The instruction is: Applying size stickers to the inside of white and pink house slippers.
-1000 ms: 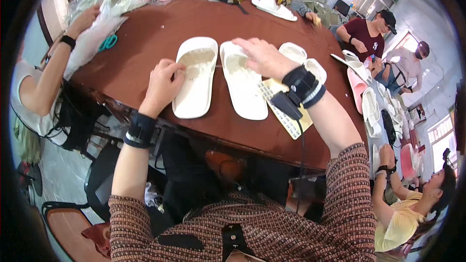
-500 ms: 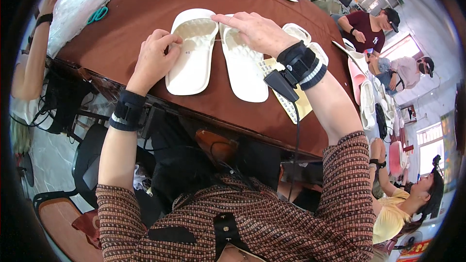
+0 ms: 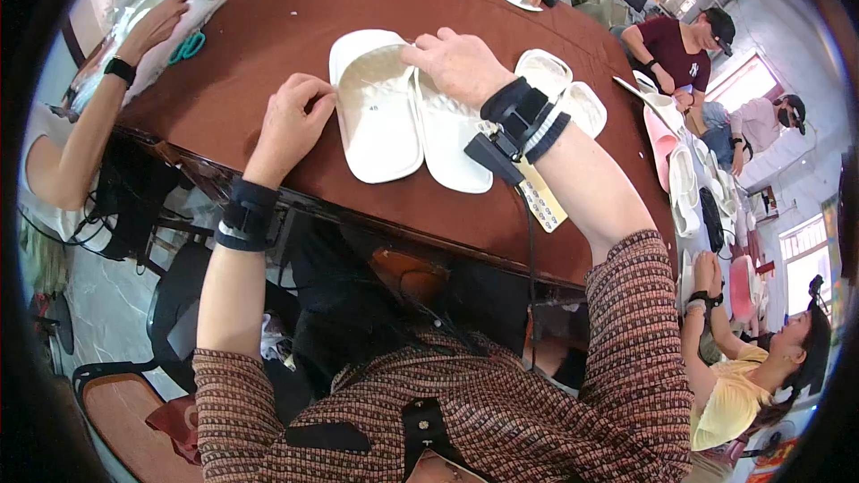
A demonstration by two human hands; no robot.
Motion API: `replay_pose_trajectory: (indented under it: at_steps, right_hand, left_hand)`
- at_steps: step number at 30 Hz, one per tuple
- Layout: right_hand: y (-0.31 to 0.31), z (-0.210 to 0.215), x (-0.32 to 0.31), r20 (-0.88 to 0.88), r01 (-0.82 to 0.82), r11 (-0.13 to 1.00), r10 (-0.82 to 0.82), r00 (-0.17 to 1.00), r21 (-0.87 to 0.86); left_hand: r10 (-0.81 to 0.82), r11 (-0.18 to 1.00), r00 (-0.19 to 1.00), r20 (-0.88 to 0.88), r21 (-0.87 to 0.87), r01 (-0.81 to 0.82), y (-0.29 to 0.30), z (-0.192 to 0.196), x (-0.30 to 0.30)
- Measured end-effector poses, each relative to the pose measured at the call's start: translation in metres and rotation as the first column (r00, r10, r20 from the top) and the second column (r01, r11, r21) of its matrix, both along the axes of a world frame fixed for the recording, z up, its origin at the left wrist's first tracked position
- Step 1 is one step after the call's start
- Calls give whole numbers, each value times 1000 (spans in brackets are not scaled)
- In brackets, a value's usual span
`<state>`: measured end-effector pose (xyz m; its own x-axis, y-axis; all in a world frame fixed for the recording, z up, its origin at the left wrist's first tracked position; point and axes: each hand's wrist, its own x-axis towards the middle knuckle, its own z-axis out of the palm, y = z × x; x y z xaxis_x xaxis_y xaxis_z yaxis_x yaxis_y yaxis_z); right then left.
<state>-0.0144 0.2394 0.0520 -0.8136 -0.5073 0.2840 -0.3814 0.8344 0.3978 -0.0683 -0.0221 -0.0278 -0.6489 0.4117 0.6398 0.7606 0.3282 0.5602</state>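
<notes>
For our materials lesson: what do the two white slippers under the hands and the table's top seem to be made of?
Slippers: probably moulded foam or soft plastic; matt white, thick one-piece soles with a textured footbed. The left hand touches the left one's edge; the right hand lies on the other. Table: a smooth, dull reddish-brown top, perhaps laminate or a covering; hard to tell.

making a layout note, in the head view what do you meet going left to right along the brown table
green scissors → left hand → left white slipper → right hand → second pair of white slippers → pink slipper
</notes>
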Motion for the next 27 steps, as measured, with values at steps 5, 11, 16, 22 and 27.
replay_pose_trajectory:
  at_steps: [5, 11, 16, 22, 27]
  right_hand:
    - [-3, 9, 3, -186, -99, 994, 90, 978, -42]
    - [-6, 43, 27, -331, -122, 992, 119, 936, 11]
    - [3, 61, 52, -384, -68, 995, 92, 919, 75]
    - [18, 65, 88, -388, -25, 994, 65, 919, 107]
    - [67, 56, 114, -281, 42, 995, -14, 960, 93]
  left_hand:
    - [-15, 995, 993, 119, 102, 2, -1, 3, 4]
    - [15, 998, 992, 127, 58, -22, -3, 8, 8]
    - [15, 1000, 997, 77, -3, -14, -1, 8, 6]
    - [7, 998, 1000, 10, -67, -7, 0, 5, -1]
    - [46, 991, 997, -59, -125, -53, -9, 0, -3]
